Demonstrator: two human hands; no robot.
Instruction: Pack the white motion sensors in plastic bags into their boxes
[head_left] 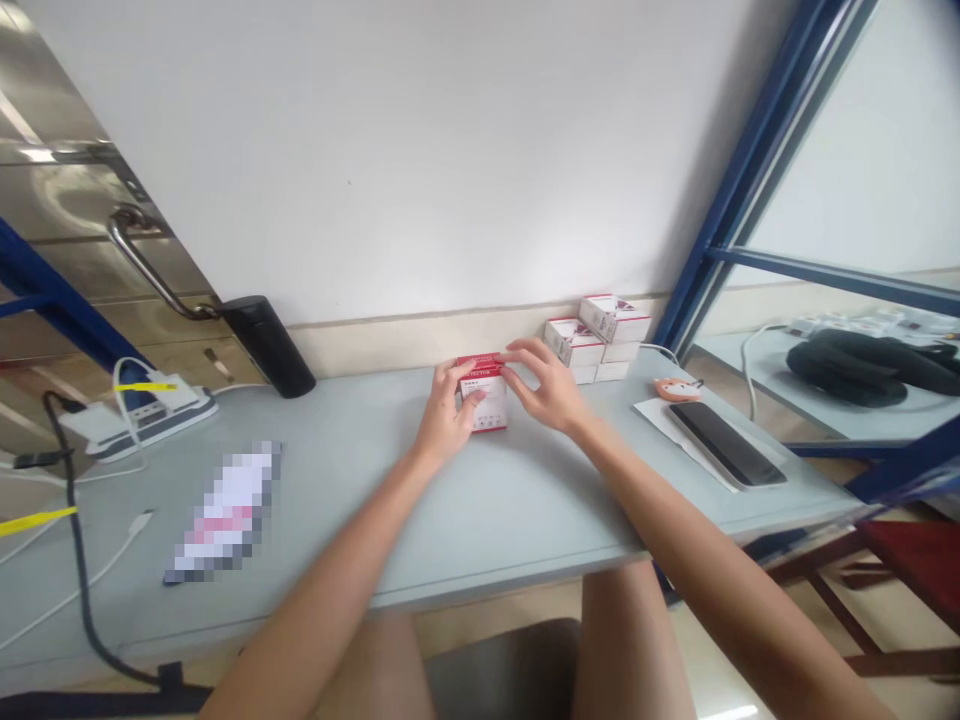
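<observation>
A small red and white box (486,398) stands on the grey table (480,520) near the middle, close to the wall. My left hand (448,415) grips its left side with the fingers curled round it. My right hand (546,382) rests on the box's top right edge, fingers bent and touching the top. Behind my right hand a stack of several similar white and red boxes (598,337) sits against the wall.
A black phone (726,443) lies on white paper at the right, with a small orange fox-shaped item (677,389) beside it. A black cylinder (268,345) leans at the wall. A power strip (139,410), cables and a blurred card (225,510) lie left. A blue frame (750,170) stands right.
</observation>
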